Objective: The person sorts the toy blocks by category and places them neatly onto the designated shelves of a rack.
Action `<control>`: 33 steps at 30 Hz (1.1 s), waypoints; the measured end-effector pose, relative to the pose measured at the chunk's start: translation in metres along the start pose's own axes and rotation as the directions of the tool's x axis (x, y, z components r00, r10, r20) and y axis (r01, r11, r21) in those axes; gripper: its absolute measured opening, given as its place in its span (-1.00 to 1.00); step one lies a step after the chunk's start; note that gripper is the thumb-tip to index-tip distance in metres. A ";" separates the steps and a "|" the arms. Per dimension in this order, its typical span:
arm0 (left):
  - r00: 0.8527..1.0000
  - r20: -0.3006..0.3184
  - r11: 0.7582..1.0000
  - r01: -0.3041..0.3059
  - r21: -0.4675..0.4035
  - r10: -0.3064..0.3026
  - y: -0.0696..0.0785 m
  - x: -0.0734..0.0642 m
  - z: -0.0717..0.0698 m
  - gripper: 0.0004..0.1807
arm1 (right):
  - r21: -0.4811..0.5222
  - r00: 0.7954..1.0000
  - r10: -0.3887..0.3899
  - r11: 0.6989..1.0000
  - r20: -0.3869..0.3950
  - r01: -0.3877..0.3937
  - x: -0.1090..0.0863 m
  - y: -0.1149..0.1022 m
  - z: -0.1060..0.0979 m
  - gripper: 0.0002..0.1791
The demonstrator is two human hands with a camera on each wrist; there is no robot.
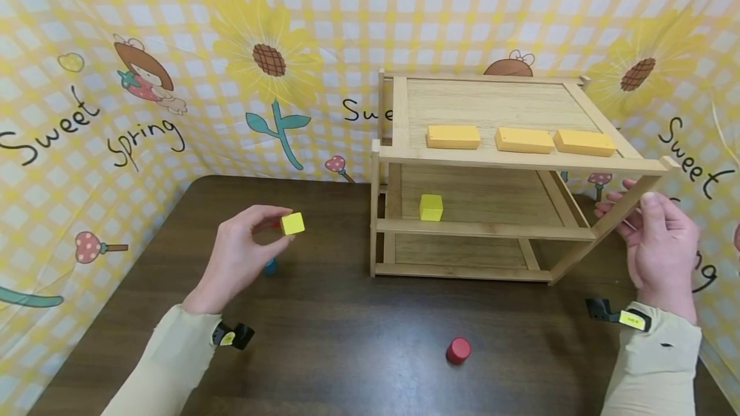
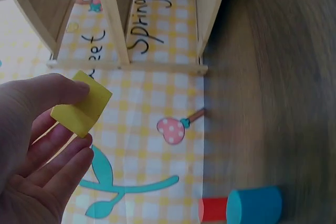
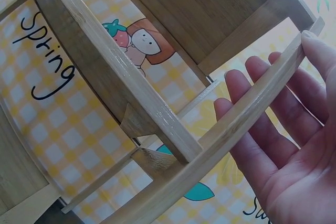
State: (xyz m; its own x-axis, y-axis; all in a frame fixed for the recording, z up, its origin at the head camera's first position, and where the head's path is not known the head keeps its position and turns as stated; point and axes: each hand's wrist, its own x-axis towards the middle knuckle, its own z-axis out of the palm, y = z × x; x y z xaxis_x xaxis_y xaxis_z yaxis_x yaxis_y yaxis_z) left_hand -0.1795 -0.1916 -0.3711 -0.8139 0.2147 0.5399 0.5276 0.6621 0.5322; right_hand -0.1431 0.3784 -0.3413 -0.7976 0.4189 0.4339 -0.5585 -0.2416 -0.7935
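Note:
My left hand (image 1: 237,252) holds a yellow cube (image 1: 292,224) between thumb and fingertips, raised over the table to the left of a three-tier wooden shelf (image 1: 491,230). In the left wrist view the thumb lies across one face of the cube (image 2: 84,106), and the other fingers are behind and below it. At the shelf's right side, my right hand (image 1: 661,242) holds the front corner post (image 3: 226,129), thumb on the near side and fingers loosely spread behind. Another yellow cube (image 1: 430,208) sits on the middle tier, towards its left end.
Three orange-yellow rectangular blocks (image 1: 453,137) lie in a row along the shelf's top front. A red cylinder (image 1: 459,350) stands on the dark table (image 1: 347,339) in front. Near my left hand are a blue cylinder (image 2: 254,204) and a red piece (image 2: 212,209). Checked cloth (image 1: 324,31) hangs around the table.

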 end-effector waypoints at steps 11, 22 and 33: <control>1.000 -0.006 0.995 -0.009 -0.096 0.009 0.020 -0.005 0.013 -0.51 | 0.051 1.000 0.012 0.999 -0.003 -0.011 -0.001 0.000 0.000 -0.52; 0.996 0.000 0.983 -0.092 -0.161 0.093 0.044 -0.009 0.028 -0.49 | 0.058 1.000 0.008 0.998 0.003 -0.008 -0.001 -0.001 -0.001 -0.53; 0.990 0.011 0.952 -0.135 -0.273 0.143 0.067 -0.013 0.044 -0.53 | 0.061 1.000 0.008 0.998 0.030 -0.010 0.000 0.000 -0.002 -0.53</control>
State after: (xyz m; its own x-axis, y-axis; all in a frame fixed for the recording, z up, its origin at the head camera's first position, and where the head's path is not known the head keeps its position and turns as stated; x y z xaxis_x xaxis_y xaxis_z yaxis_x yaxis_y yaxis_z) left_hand -0.1443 -0.1179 -0.3708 -0.7324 0.3152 0.6035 0.6789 0.4054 0.6122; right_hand -0.1426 0.3800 -0.3416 -0.8086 0.3907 0.4400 -0.5635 -0.2991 -0.7701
